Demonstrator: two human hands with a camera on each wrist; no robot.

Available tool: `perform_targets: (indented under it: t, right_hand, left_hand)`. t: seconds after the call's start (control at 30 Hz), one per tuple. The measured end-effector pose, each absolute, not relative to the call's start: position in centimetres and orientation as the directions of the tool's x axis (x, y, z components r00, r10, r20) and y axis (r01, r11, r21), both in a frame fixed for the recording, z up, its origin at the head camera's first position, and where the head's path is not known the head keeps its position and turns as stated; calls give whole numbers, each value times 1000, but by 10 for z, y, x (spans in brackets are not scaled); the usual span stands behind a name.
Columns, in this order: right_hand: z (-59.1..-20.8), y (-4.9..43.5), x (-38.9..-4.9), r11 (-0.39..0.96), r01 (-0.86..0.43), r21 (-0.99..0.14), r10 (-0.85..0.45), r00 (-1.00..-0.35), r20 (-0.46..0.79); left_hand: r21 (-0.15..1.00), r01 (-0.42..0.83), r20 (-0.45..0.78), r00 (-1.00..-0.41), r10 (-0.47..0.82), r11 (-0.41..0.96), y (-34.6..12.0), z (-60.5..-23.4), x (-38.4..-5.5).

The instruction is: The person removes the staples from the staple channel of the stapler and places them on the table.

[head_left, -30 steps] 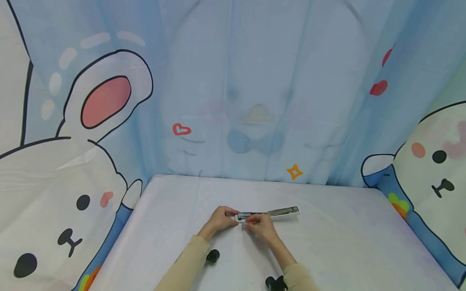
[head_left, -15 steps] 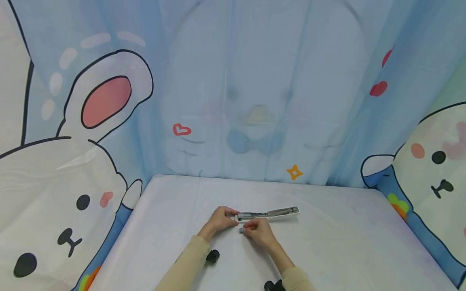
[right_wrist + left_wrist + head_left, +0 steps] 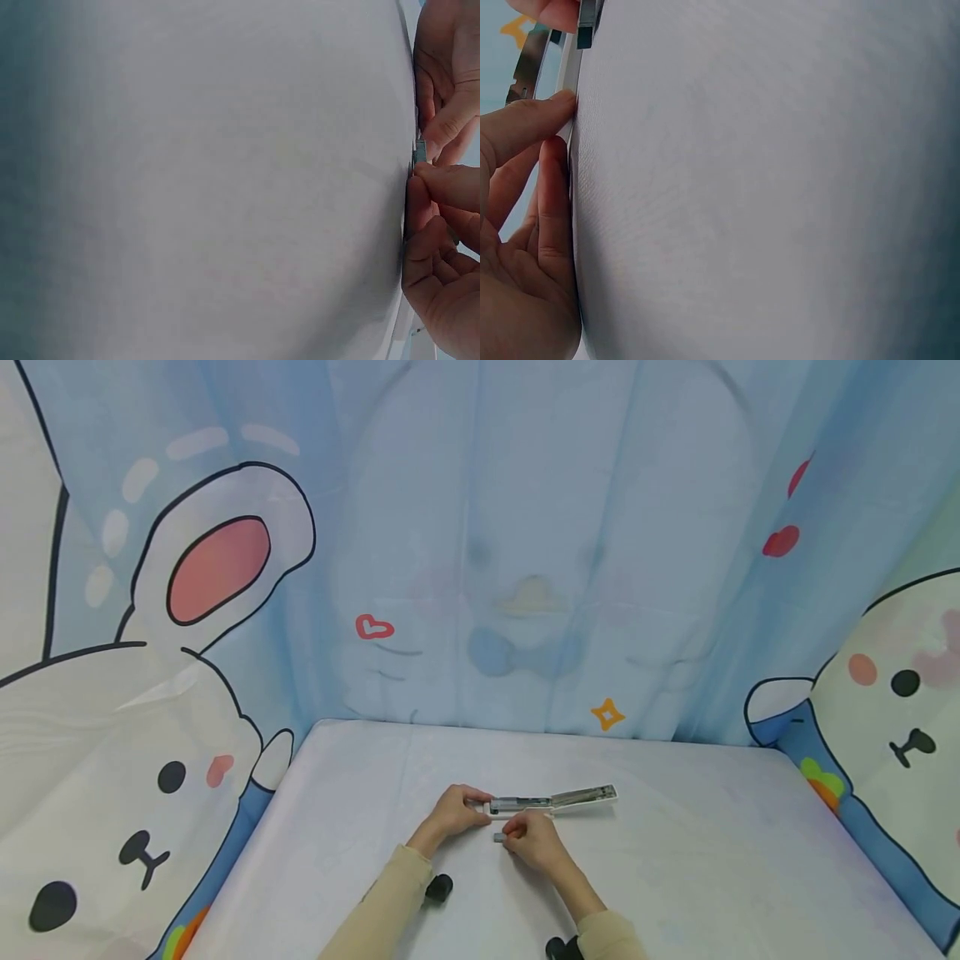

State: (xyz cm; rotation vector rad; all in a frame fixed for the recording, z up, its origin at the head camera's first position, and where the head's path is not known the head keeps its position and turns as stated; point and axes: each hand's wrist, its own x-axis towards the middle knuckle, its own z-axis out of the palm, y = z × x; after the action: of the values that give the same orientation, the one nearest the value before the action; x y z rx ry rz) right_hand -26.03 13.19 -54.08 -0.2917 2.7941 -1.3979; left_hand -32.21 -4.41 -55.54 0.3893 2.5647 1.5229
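A white stapler (image 3: 584,797) lies opened out on the table, its metal inner parts showing, in the head view. My left hand (image 3: 453,811) holds its left end between thumb and fingers; in the left wrist view the left thumb (image 3: 540,120) presses on the white edge. Just in front of the stapler, my right hand (image 3: 537,841) pinches a small grey strip of staples (image 3: 498,837). One end of that strip (image 3: 420,151) sticks out past the right fingertips in the right wrist view. The strip is apart from the stapler, and the right fingers hide the rest of it.
A white cloth covers the table (image 3: 712,852). Black wrist devices, one by the left sleeve (image 3: 438,888) and one by the right (image 3: 562,948), sit near the forearms. A blue curtain (image 3: 525,527) with cartoon prints hangs behind the table.
The right hand has drawn back from the stapler toward the front, with the staple strip in its fingers. For the last half second it has barely moved. The left hand stays in place.
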Motion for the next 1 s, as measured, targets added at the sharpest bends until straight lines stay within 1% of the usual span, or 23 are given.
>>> perform_targets:
  t: [0.2, 0.43, 0.53, 0.67, 0.77, 0.9, 1.0]
  right_hand:
    - [-536, 131, -263, 643, -158, -750, -170, -984, 62]
    - [-534, 133, -262, 659, -170, -733, -176, -982, 70]
    - [-533, 136, -262, 653, -155, -741, -167, -984, 59]
    - [-528, 142, -265, 614, -85, -785, -91, -995, 37]
    - [-520, 147, -271, 564, -61, -824, -19, -998, 61]
    - [-510, 153, -279, 570, -89, -817, 26, -992, 127]
    - [-508, 157, -283, 605, -88, -791, 31, -991, 134]
  left_hand:
    - [880, 172, 39, -955, 294, 442, -44, -553, -322]
    - [885, 151, 22, -958, 286, 439, -43, -552, -321]
    - [880, 152, 21, -959, 283, 449, -43, -551, -320]
    - [878, 146, 12, -959, 282, 456, -43, -553, -320]
    - [881, 149, 17, -959, 283, 449, -44, -554, -319]
    - [889, 144, 22, -961, 276, 434, -44, -553, -320]
    - [893, 134, 13, -962, 274, 429, -43, -554, -319]
